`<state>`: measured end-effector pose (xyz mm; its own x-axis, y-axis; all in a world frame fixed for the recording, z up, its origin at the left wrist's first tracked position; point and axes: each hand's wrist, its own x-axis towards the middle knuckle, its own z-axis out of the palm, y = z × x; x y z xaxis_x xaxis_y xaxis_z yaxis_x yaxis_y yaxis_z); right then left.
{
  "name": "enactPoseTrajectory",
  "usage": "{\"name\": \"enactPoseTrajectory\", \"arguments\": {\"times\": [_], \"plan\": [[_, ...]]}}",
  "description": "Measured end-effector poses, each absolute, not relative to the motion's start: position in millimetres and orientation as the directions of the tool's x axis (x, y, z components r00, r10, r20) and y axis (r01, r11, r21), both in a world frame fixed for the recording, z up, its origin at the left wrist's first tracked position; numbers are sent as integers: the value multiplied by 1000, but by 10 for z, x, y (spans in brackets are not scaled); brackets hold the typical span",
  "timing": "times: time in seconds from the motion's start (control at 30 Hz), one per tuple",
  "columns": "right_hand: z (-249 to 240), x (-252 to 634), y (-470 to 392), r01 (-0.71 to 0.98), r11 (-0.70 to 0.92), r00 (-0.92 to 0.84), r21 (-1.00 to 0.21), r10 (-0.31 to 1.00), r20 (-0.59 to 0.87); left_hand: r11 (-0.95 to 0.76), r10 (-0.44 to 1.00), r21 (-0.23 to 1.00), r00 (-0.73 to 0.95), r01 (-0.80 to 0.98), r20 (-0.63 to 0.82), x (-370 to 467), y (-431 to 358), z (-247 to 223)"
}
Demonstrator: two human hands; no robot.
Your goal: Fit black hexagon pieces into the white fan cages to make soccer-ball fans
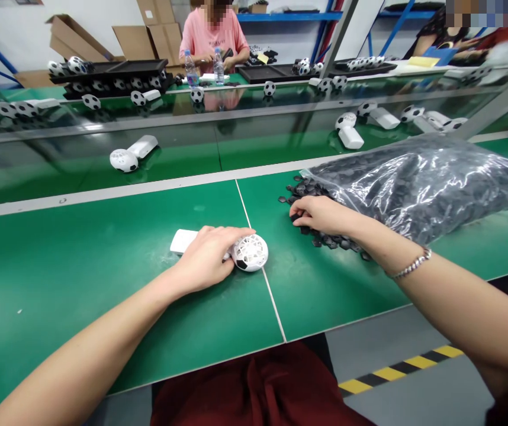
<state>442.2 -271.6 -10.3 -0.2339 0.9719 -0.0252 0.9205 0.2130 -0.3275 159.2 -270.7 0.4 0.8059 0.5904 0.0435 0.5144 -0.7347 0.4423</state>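
My left hand point(205, 257) lies over a white hand-held fan point(249, 252) with a soccer-ball head, holding it flat on the green table point(80, 278); its white handle point(182, 241) sticks out to the left. My right hand point(316, 214) rests fingers-down in a spill of small black pieces point(331, 239) at the mouth of a clear plastic bag point(423, 183) full of the same pieces. Whether its fingers pinch a piece is hidden.
A conveyor belt point(183, 160) runs behind the table, carrying a white fan point(130, 155) and further fans point(349, 130). Across it a person in a pink shirt point(213, 36) works beside black trays point(112, 74) and water bottles point(190, 68). Cardboard boxes stand behind.
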Motion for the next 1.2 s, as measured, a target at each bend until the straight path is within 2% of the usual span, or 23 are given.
{"name": "enactPoseTrajectory", "arguments": {"times": [0.13,0.2,0.33,0.4,0.5,0.6,0.73,0.83,1.0,1.2], "plan": [[-88,4433,-2768,931,204,-230,-303,972,-53,-737,588,443,808,510,48,1586,-2701,1],[-75,4409,-2794,923,225,-240,-312,971,-9,-735,592,441,805,515,48,1587,-2700,1],[-19,4247,-2950,869,204,-190,-450,979,78,-730,603,430,797,531,40,1601,-2710,8],[19,4121,-3078,817,248,-226,-521,968,108,-726,618,417,785,547,48,1612,-2720,11],[59,3937,-3274,742,361,-317,-564,931,179,-731,628,396,775,557,70,1625,-2735,9],[57,3801,-3419,681,367,-311,-633,928,204,-743,624,367,777,559,80,1631,-2741,-7],[33,3679,-3497,613,437,-356,-658,896,264,-739,634,350,770,576,71,1621,-2736,-28],[25,3608,-3490,609,466,-368,-642,883,292,-742,603,392,797,544,35,1609,-2735,-12],[-28,3549,-3448,560,414,-320,-717,907,274,-687,638,474,770,551,28,1627,-2748,1],[-125,3556,-3412,486,305,-247,-819,947,206,-658,674,513,735,551,75,1657,-2757,-52]]}}
